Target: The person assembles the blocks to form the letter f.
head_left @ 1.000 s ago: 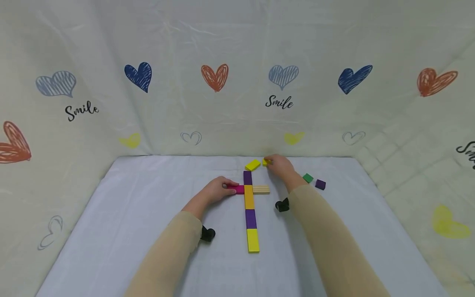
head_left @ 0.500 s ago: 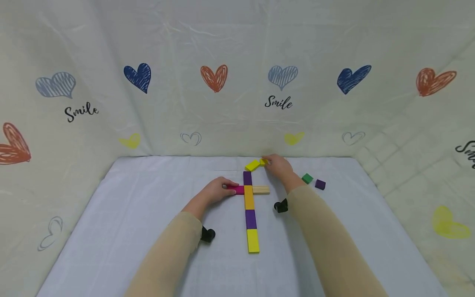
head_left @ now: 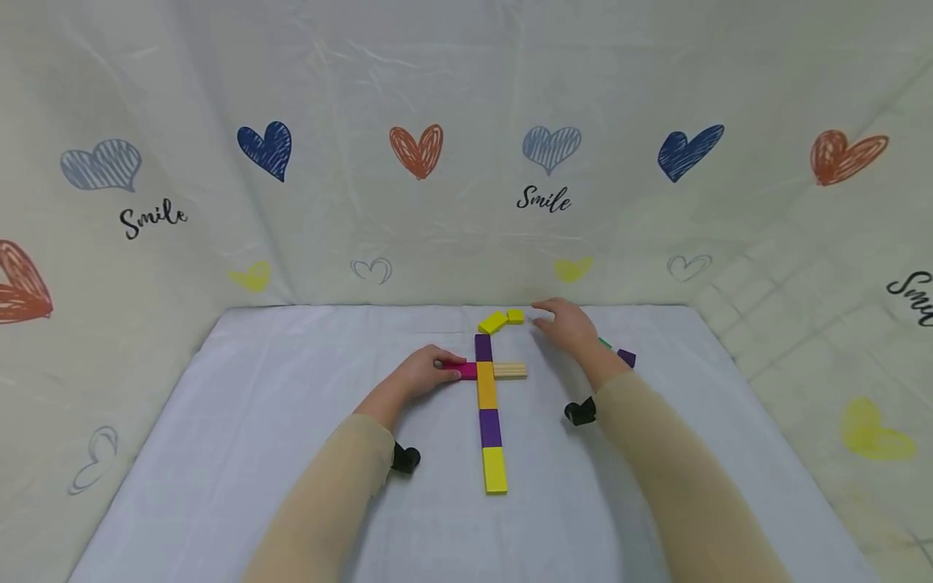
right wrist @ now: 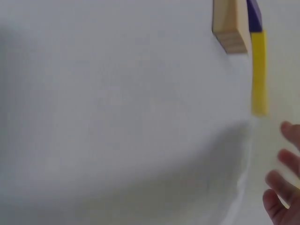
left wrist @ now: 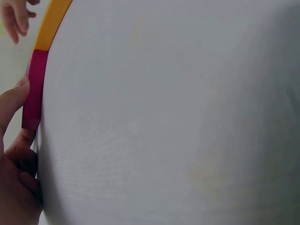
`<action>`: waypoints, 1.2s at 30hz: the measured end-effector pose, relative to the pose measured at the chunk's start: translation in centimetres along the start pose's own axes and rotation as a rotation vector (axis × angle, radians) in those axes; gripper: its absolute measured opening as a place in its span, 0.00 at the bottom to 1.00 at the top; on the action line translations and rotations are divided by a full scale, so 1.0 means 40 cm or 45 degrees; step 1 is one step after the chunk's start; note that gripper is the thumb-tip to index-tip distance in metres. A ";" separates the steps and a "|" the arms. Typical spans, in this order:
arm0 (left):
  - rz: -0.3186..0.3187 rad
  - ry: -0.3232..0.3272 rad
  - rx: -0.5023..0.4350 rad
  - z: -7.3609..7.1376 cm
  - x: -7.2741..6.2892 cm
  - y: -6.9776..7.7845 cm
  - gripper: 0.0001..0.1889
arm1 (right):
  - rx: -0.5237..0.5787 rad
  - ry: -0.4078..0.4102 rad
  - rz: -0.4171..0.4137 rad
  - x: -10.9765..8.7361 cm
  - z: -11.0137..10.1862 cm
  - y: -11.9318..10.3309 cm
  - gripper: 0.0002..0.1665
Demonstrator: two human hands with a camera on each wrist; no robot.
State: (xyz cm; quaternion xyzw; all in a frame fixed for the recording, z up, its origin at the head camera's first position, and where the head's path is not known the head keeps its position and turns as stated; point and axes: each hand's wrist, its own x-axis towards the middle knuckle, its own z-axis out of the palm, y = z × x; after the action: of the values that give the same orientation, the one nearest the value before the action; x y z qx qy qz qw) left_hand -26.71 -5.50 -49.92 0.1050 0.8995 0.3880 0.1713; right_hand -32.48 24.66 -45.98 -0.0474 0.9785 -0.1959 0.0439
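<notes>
My left hand [head_left: 417, 375] pinches a magenta block [head_left: 468, 371] between thumb and fingers, its end against an orange block [head_left: 486, 385]. The left wrist view has that magenta block [left wrist: 35, 89] too, the thumb along its side. My right hand [head_left: 568, 325], fingers apart and holding nothing, is just right of a small yellow block [head_left: 515, 317]. That block meets a longer slanted yellow block [head_left: 492, 323], beside the top of a purple block [head_left: 483, 347]. In the right wrist view, the loose fingers of the right hand [right wrist: 287, 185] are partly cut off by the edge.
A purple block [head_left: 491, 427] and a yellow block [head_left: 495, 470] continue the column toward me. Pale, lined wood [head_left: 510, 371] juts right from the orange block. Behind the right wrist lie a part-hidden green block [head_left: 604, 342] and a purple block [head_left: 626, 358]. A printed curtain [head_left: 466, 227] stands behind.
My right hand slid the small yellow block left against the slanted yellow one, then let it go and drew away to the right. The left hand stayed on the magenta block.
</notes>
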 end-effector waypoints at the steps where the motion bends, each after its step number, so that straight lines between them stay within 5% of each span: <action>1: -0.001 0.000 -0.002 0.000 0.000 0.000 0.15 | -0.013 -0.003 -0.008 -0.005 -0.010 0.013 0.27; 18: 0.000 0.017 0.021 0.003 0.005 -0.024 0.14 | -0.034 -0.161 0.042 -0.112 -0.108 0.234 0.32; 36: 0.016 0.014 -0.008 0.008 0.002 -0.007 0.15 | -0.019 -0.171 0.165 -0.137 -0.088 0.244 0.30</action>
State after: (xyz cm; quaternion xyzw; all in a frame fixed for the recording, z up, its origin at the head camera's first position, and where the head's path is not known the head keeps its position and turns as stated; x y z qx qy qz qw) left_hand -26.66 -5.45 -50.32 0.1080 0.8986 0.3924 0.1641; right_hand -28.13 35.56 -46.14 0.0028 0.9758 -0.1816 0.1215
